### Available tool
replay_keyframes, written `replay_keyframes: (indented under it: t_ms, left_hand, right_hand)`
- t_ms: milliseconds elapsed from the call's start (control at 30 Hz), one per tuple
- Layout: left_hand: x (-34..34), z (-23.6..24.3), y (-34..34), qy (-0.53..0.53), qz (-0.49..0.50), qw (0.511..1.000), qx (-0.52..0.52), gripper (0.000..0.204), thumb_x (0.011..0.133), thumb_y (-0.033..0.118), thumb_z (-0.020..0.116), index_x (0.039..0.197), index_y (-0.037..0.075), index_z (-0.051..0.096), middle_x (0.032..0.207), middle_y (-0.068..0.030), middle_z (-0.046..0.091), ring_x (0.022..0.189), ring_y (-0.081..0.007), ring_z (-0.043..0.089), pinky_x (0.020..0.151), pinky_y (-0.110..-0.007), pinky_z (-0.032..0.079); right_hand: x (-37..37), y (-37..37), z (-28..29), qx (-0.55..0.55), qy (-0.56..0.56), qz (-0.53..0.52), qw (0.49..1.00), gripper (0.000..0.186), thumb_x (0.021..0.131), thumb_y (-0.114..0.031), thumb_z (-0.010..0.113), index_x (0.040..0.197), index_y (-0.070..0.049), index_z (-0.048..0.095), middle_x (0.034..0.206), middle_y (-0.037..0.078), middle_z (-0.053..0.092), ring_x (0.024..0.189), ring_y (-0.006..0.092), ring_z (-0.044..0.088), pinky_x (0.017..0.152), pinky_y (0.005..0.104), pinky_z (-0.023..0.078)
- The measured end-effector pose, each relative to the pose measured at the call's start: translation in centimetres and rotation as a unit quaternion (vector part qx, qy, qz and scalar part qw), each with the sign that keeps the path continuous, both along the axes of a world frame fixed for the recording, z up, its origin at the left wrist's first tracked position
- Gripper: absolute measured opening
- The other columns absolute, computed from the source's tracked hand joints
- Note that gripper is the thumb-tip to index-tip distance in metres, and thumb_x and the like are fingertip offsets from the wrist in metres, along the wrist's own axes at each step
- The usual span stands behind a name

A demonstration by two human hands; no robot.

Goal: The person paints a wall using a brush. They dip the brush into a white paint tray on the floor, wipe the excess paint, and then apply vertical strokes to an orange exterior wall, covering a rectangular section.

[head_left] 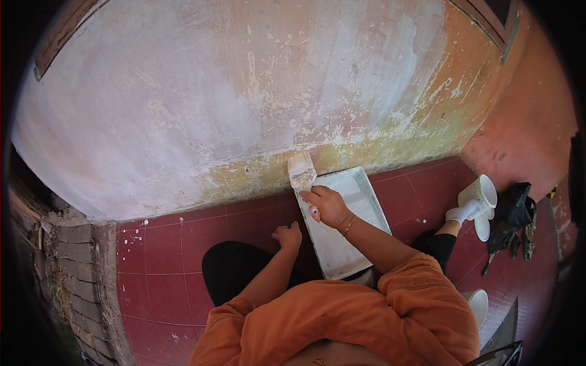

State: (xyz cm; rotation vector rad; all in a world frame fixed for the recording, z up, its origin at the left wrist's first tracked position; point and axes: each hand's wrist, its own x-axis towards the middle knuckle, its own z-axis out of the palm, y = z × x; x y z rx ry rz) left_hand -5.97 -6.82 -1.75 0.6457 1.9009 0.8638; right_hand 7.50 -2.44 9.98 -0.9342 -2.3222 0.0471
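Note:
My right hand (329, 206) is closed around the handle of a wide paintbrush (303, 171). Pale paint coats its bristles, which point up toward the low, yellowish strip of the wall (244, 174). Beneath that hand lies a white rectangular paint tray (342, 259) with whitish paint smeared inside. My left hand (288, 236) hovers by my bent left knee, left of the tray, its fingers loosely curled with nothing visible in them. Patchy white paint covers much of the wall, with peeling spots and orange showing at the right.
Red floor tiles (165, 256) carry white paint drips at the left, beside a rough paved edge (79, 262). To the right stand a white bucket (479, 192), a white-socked foot (462, 211) and a black plastic bag (511, 210). A wooden frame (488, 21) borders the wall's upper right.

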Motion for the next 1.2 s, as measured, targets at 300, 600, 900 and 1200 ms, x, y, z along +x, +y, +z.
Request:
replay_keyframes:
  t_ms: [300,600,900,1200]
  left_hand:
    - [-0.1,1.1,0.2,-0.015,-0.036,0.999,-0.036,0.069,0.087,0.033,0.059,0.129,-0.016,0.035,0.137,-0.0315,0.026,0.119,-0.042,0.043,0.1,-0.046,0.037]
    - [0.4,2.5,0.2,-0.028,-0.047,0.998,-0.044,0.061,0.089,0.028,0.057,0.127,-0.015,0.037,0.135,-0.0271,0.024,0.115,-0.0417,0.047,0.1,-0.047,0.04]
    - [-0.1,0.5,0.3,-0.01,-0.042,0.999,-0.023,0.061,0.087,0.032,0.058,0.124,-0.015,0.044,0.136,-0.0343,0.026,0.122,-0.0423,0.039,0.102,-0.045,0.035]
    - [0.9,1.3,0.3,-0.038,-0.045,0.998,-0.023,0.064,0.086,0.032,0.058,0.125,-0.016,0.042,0.136,-0.0343,0.026,0.117,-0.0434,0.045,0.101,-0.045,0.036]
  right_hand:
    - [3.3,5.7,14.6,-0.187,0.202,-0.067,0.959,0.013,0.081,-0.003,0.066,0.094,-0.003,0.068,0.079,0.014,0.066,0.065,0.0221,0.058,0.066,0.0287,0.048]
    - [2.8,1.2,20.6,0.191,0.263,-0.025,0.945,0.021,0.077,0.004,0.07,0.097,-0.002,0.068,0.086,0.013,0.067,0.072,0.0201,0.062,0.068,0.0297,0.049]
    - [1.2,1.7,4.3,0.129,0.182,-0.066,0.972,0.031,0.078,-0.01,0.073,0.108,-0.008,0.065,0.079,0.014,0.062,0.072,0.0314,0.061,0.062,0.0389,0.05]
    - [1.5,-1.4,4.0,0.003,0.208,-0.034,0.978,0.025,0.078,-0.003,0.07,0.102,-0.007,0.067,0.078,0.012,0.064,0.071,0.0299,0.062,0.063,0.0375,0.05]
